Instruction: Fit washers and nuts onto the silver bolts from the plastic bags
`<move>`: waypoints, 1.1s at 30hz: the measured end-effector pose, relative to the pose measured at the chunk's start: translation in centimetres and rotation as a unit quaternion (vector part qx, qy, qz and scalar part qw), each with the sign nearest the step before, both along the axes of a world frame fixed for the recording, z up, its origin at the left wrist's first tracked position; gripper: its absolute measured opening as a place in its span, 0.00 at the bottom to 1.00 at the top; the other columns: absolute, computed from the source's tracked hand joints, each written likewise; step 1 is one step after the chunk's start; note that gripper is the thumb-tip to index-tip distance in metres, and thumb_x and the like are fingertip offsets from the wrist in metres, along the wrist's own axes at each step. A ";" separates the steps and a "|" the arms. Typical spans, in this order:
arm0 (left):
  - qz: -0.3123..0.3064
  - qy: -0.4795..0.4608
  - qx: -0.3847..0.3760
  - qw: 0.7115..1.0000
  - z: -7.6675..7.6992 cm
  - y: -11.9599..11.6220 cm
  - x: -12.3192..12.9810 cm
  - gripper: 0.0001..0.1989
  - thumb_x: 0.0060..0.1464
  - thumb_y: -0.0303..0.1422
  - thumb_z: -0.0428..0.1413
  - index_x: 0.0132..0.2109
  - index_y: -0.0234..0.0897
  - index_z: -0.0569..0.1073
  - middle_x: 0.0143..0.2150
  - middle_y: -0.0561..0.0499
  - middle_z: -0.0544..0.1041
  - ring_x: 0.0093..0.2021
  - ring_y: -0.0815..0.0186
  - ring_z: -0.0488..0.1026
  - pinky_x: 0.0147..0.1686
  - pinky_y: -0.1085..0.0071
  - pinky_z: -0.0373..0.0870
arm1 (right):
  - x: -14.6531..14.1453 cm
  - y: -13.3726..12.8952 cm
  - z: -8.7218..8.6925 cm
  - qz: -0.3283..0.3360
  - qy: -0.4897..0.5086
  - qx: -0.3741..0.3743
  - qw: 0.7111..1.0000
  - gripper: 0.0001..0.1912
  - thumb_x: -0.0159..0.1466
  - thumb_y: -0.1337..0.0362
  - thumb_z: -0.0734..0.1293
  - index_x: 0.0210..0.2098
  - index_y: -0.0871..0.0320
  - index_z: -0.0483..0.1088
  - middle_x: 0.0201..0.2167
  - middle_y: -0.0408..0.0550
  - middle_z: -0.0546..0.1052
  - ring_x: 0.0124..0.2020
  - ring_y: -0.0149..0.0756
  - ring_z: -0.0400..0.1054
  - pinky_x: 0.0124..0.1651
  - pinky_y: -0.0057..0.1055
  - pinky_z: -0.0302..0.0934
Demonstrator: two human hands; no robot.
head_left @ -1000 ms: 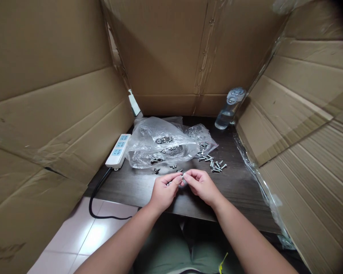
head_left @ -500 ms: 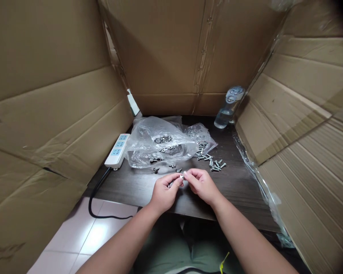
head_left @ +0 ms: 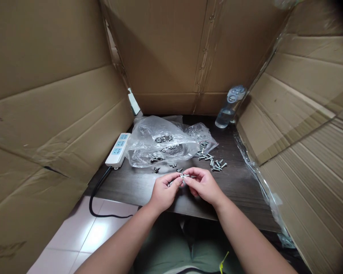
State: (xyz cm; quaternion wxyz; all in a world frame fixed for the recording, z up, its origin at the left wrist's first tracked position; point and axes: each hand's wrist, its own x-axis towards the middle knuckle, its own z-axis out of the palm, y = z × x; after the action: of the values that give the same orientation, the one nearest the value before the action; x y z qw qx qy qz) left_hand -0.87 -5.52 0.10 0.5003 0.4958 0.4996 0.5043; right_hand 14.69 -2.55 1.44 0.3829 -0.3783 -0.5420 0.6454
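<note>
Near the front edge of the dark table (head_left: pixel 234 198), my left hand (head_left: pixel 165 191) and my right hand (head_left: pixel 204 184) meet at their fingertips. Both are pinched around a small metal piece (head_left: pixel 184 176), too small to name; part of a bolt-like shank shows at the right fingers. Another bit of metal shows in the left fingers. Just beyond the hands lie a few small dark screws (head_left: pixel 156 170). A clear plastic bag (head_left: pixel 140 131) holds rings or nuts (head_left: pixel 164 139). Several silver bolts (head_left: pixel 217 165) lie to its right, some by a second bag (head_left: pixel 201 133).
A white power strip (head_left: pixel 117 151) with a black cable (head_left: pixel 93 198) sits at the table's left edge. A water bottle (head_left: pixel 226 112) stands at the back right. Cardboard walls (head_left: pixel 165 49) enclose the back and both sides.
My right fingers have shifted slightly around the small metal piece, and more of its shank shows. My left hand is almost unmoved. The view has shifted a little.
</note>
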 end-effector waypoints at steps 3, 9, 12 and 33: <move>-0.021 -0.018 -0.012 1.000 0.2 0.0 -0.1 0.13 0.51 0.39 0.58 0.37 0.32 0.78 0.22 0.52 0.71 0.17 0.77 0.57 0.16 0.78 0.53 | 0.0 -0.1 0.2 -0.004 0.012 -0.008 1.000 0.17 0.53 0.55 0.71 0.34 0.61 0.69 0.20 0.41 0.72 0.12 0.24 0.59 0.14 0.22 0.54; -0.029 -0.029 -0.002 0.999 0.2 0.0 -0.2 0.13 0.52 0.38 0.58 0.37 0.32 0.79 0.22 0.53 0.70 0.17 0.77 0.57 0.16 0.78 0.54 | 0.0 -0.1 0.4 -0.004 0.037 -0.027 0.999 0.17 0.52 0.56 0.72 0.34 0.62 0.69 0.21 0.43 0.74 0.13 0.25 0.62 0.15 0.23 0.57; -0.026 0.015 0.036 0.999 0.1 -0.1 -0.3 0.13 0.54 0.38 0.56 0.40 0.33 0.79 0.25 0.52 0.74 0.18 0.75 0.62 0.19 0.77 0.60 | -0.1 -0.1 0.3 -0.009 0.039 -0.025 0.999 0.17 0.52 0.56 0.73 0.34 0.62 0.70 0.22 0.44 0.75 0.14 0.26 0.63 0.16 0.23 0.58; 0.049 0.148 0.129 0.979 -0.9 -0.1 0.1 0.12 0.58 0.35 0.52 0.43 0.35 0.75 0.29 0.50 0.77 0.31 0.67 0.74 0.31 0.74 0.69 | -0.5 -0.7 0.0 -0.034 0.001 0.037 0.999 0.17 0.54 0.58 0.71 0.40 0.60 0.68 0.30 0.45 0.73 0.19 0.27 0.68 0.22 0.25 0.62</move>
State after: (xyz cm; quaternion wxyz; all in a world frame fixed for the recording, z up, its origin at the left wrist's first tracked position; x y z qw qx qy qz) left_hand -0.78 -5.57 -0.78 0.3280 0.6000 0.5225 0.5094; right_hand 14.23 -3.21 1.46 0.4185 -0.3814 -0.5523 0.6119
